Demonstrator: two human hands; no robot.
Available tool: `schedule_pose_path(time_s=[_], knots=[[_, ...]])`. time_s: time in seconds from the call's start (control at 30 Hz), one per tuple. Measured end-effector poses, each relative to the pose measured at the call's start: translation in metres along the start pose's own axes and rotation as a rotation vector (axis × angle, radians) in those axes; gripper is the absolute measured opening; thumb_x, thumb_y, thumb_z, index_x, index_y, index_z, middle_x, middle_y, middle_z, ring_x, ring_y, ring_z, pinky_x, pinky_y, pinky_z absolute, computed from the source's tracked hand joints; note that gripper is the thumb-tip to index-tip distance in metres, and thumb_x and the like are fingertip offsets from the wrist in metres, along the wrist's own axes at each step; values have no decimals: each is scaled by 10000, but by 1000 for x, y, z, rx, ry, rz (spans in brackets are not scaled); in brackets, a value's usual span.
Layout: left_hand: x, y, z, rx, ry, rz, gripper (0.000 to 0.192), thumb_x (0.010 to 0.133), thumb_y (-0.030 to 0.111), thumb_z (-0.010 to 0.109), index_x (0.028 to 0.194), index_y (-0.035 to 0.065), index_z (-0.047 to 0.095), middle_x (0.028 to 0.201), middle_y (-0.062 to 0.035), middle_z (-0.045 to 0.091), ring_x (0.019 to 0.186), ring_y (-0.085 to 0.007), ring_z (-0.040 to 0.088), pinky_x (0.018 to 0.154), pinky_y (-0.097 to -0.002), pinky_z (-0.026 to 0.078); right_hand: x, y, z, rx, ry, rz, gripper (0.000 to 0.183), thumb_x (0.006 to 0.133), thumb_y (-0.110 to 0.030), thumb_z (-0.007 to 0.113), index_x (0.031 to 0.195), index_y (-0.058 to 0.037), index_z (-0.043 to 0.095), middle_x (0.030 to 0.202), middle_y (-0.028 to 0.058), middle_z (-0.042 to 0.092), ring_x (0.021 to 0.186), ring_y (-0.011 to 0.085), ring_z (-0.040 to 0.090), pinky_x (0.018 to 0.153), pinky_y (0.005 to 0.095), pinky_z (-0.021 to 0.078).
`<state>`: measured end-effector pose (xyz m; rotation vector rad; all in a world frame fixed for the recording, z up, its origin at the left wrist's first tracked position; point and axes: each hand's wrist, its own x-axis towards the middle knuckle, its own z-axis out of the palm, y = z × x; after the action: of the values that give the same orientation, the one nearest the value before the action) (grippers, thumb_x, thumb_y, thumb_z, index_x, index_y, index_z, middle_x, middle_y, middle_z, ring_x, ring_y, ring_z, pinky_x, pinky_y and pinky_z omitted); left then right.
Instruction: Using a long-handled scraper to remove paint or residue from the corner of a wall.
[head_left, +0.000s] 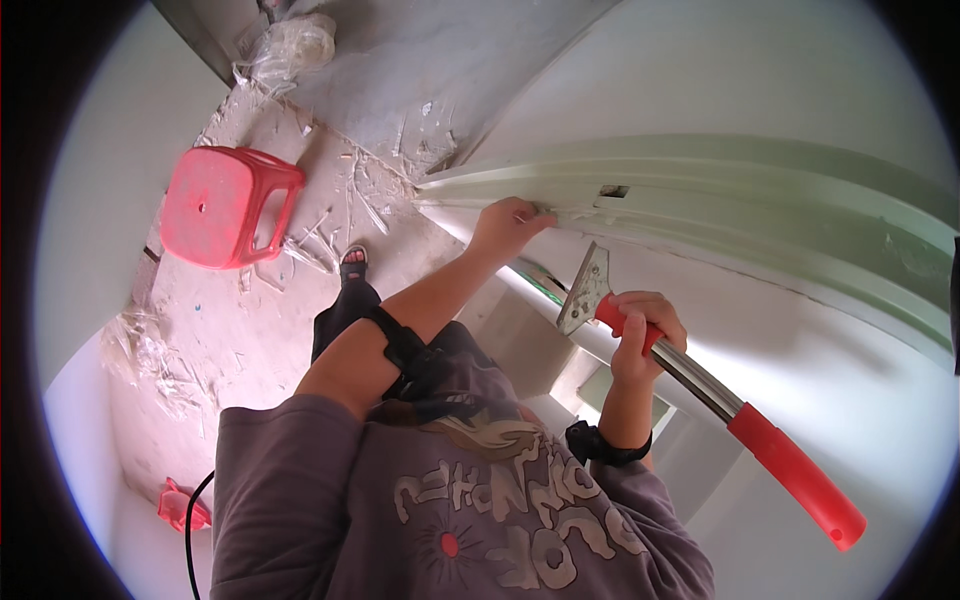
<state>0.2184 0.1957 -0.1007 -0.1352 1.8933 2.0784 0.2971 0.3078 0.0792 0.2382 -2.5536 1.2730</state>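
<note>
In my right hand (643, 334) is a long-handled scraper (688, 375) with a wide metal blade, a steel shaft and red grips. I hold it near the head, with the blade towards the door frame and the red handle end pointing down to the right. My left hand (510, 229) reaches across to the edge of a pale green door frame (697, 206). Its fingers are bent against the edge, next to some loose whitish scraps (589, 216). Whether they pinch anything is hidden. A rectangular cutout (613, 192) shows in the frame above them.
A red plastic stool (210, 206) stands on the dusty floor (262, 322) to my left. Strips of clear plastic film (311, 244) lie around it, with bunched film (292, 49) farther off and another heap (146, 352) by the wall. A red object (182, 506) is at lower left.
</note>
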Motion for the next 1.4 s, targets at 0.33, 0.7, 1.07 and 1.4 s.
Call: schedule_pose_path(time_s=[0.33,0.7,1.07,1.4], knots=[[22,-13,-1,166,5,72,170,777,161,606,783,-9,612,649,-67,605,572,-125,563,546,-253,437,-29,20,-1,-30,-8,31,46,703,25,577,680,-6,552,702,118,616,631,194,587,609,269,464],[-15,87,-6,63,35,416,166,791,116,603,919,13,572,833,-115,589,684,-180,594,587,-273,472,-125,121,9,-156,-150,384,150,722,-113,683,683,-40,557,559,41,513,526,152,509,520,275,410],[-28,119,7,406,84,494,136,769,125,620,835,8,600,753,-118,606,669,-231,606,605,-318,469,-191,174,8,-292,-194,660,300,706,-256,662,617,-4,527,581,166,558,587,356,562,551,408,447],[-20,110,-6,483,135,626,39,748,33,563,758,4,541,737,-116,579,687,-250,599,631,-324,471,-268,220,7,-376,-305,844,368,685,-336,665,593,1,548,582,188,561,595,353,570,547,414,439]])
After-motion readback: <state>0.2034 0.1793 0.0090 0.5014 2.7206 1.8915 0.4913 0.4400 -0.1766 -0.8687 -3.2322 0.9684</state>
